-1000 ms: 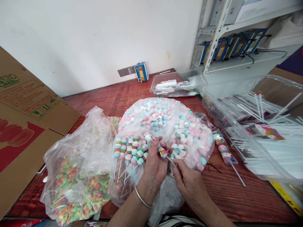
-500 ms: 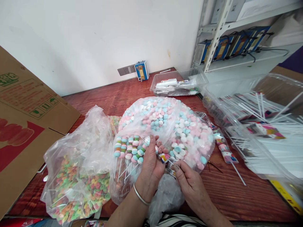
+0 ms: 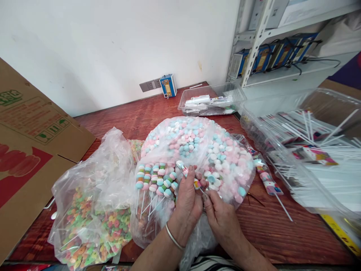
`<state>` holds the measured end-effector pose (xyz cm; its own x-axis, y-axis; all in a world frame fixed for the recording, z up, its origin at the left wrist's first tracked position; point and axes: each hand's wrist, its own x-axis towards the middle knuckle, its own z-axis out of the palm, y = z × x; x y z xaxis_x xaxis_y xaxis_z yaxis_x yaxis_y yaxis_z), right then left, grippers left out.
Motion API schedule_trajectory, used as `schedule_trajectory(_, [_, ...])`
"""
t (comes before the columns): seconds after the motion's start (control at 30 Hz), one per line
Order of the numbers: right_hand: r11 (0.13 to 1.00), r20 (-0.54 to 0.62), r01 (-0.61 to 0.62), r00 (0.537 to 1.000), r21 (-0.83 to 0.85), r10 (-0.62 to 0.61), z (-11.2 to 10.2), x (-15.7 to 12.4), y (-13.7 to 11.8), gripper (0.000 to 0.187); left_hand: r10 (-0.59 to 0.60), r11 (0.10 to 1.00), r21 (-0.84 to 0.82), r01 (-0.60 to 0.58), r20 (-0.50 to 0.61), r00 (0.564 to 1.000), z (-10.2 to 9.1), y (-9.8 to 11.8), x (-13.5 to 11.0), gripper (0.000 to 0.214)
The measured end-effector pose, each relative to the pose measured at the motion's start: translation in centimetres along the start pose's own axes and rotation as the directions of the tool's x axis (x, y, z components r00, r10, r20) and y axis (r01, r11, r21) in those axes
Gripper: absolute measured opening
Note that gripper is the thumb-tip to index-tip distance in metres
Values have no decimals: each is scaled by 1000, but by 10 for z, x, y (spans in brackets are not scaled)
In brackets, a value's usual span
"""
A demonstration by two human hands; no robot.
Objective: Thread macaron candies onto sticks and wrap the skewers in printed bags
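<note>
My left hand (image 3: 188, 195) is closed round a marshmallow candy stick in a printed clear wrapper (image 3: 182, 168), whose top shows above the thumb. My fingers hide most of its middle. Right beside the palm, my right hand (image 3: 221, 214) pinches at the lower end, where a bit of white stick shows; its fingertips are partly hidden. Beneath both hands lies a big clear bag of pink, white and blue marshmallows (image 3: 194, 141). Several unwrapped marshmallow skewers (image 3: 160, 177) rest on it, left of my left hand.
At left are a bag of colourful gummy rings (image 3: 113, 222) and a cardboard box (image 3: 34, 150). One wrapped skewer (image 3: 266, 177) lies to the right, near a clear bin of white sticks (image 3: 299, 184). A smaller clear tray (image 3: 211, 109) sits behind, by a small blue device (image 3: 168, 86).
My right hand has moved left and slightly up along the wrapper, up against my left hand. My left hand has shifted a little right, and the wrapper's loose lower end no longer shows.
</note>
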<state>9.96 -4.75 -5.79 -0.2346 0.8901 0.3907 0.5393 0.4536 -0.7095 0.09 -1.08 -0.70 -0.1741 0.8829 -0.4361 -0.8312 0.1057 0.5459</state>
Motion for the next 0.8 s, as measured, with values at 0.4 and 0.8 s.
schedule_trajectory(0.4, [989, -62, -145, 987, 25, 146, -12, 8, 2, 26, 412, 156, 845, -511, 414, 812, -33, -4, -11, 14])
schedule_trajectory(0.8, [968, -58, -199, 976, 153, 210, -10, 5, -5, 24, 487, -36, 816, -576, 518, 703, -32, 0, -16, 7])
